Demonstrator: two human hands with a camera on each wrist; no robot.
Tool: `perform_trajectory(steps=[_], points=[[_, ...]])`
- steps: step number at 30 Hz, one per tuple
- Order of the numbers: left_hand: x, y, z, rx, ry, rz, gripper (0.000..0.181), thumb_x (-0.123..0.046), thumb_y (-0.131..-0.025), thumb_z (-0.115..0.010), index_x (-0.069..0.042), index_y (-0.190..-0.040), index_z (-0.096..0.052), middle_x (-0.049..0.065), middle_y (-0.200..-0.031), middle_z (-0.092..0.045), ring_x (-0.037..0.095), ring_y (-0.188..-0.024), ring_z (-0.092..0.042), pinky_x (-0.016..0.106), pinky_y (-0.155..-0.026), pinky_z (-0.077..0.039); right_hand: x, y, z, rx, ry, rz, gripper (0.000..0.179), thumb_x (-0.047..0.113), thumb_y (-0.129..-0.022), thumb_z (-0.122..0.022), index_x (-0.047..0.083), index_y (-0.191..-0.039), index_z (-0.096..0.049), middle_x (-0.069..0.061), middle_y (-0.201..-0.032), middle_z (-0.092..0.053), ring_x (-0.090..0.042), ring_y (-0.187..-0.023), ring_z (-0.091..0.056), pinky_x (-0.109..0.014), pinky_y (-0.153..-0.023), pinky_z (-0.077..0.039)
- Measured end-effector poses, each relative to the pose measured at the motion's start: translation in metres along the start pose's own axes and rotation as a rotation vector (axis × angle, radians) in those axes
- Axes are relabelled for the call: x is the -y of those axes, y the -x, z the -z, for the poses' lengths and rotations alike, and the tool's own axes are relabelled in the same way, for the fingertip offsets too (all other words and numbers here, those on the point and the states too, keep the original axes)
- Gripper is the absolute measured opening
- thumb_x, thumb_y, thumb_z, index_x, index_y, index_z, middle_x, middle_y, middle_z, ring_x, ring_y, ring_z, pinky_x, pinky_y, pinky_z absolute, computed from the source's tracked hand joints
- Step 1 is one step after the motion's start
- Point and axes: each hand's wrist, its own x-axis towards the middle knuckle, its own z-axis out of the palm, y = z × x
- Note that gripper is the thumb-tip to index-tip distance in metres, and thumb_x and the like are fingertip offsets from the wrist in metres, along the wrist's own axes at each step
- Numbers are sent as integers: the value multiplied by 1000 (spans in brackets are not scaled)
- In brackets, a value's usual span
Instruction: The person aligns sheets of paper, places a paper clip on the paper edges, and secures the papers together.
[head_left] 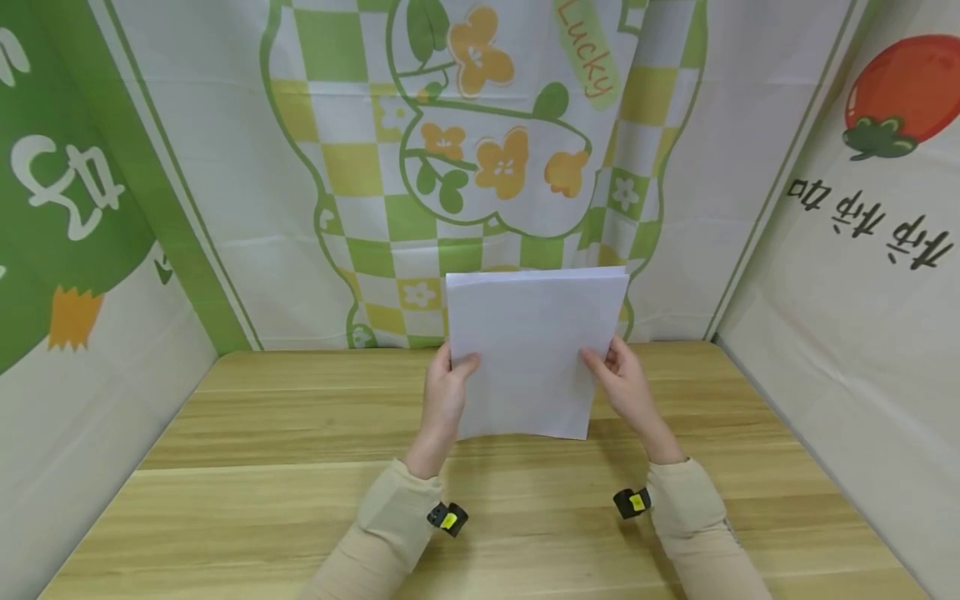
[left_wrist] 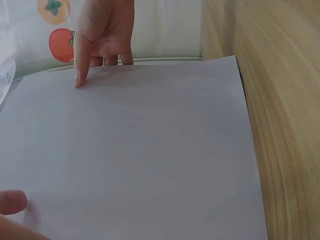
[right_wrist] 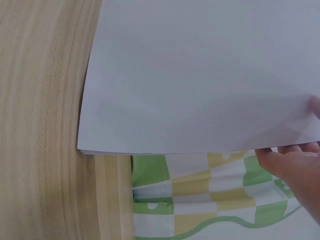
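A stack of white paper stands nearly upright above the wooden table, its lower edge close to the tabletop. My left hand grips its left side, thumb on the near face and fingers behind. On the other side, my right hand pinches the right edge in the same way. The right wrist view shows several layered edges along the paper stack. In the left wrist view the paper fills most of the frame, with the right hand at its far edge.
The wooden table stretches under both arms. A green and yellow checked curtain hangs behind it, and printed cloth walls stand on the left and right. A black band with a yellow tag is on the left wrist, with another on the right.
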Motion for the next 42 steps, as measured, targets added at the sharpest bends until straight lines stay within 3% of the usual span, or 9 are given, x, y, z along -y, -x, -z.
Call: perform_trajectory(steps=[13, 20, 27, 34, 42], points=[[-4, -3, 0, -29, 7, 10, 32, -3, -85, -59, 4, -116, -58, 14, -114, -61, 17, -104, -52, 33, -95, -37, 3, -3, 1, -8, -61, 13, 44, 11, -95, -56, -6, -132, -41, -29, -123, -54, -1, -99, -59, -17, -83, -49], [-8, -3, -1, -46, 8, 5, 31, -2, -84, -60, 4, -115, -59, 13, -109, -62, 14, -97, -53, 30, -91, -38, 9, -7, 0, -54, -73, 26, 40, 12, -95, -57, -6, -128, -42, -21, -119, -57, -3, -99, -60, -17, -83, -49], [-22, -7, -5, -70, 11, -47, 26, -8, -87, -59, 0, -111, -59, 8, -101, -62, 15, -93, -54, 30, -87, -39, 18, -14, -3, -111, -124, 75, 35, 15, -95, -58, 1, -124, -45, 2, -109, -59, -7, -100, -60, -18, -83, -49], [-34, -13, -8, -87, 18, -109, 21, -9, -87, -59, 0, -106, -59, 0, -89, -57, 14, -86, -52, 29, -82, -38, 30, -21, -4, -161, -146, 111, 33, 14, -95, -57, 1, -123, -45, 3, -106, -59, -8, -99, -59, -18, -82, -48], [-44, -15, -11, -29, 17, -166, 21, -11, -93, -53, -1, -111, -56, 5, -101, -58, 14, -93, -52, 30, -85, -40, 40, -27, -6, -216, -201, 144, 26, 8, -95, -55, -2, -117, -47, 4, -99, -60, -8, -92, -58, -18, -78, -47]])
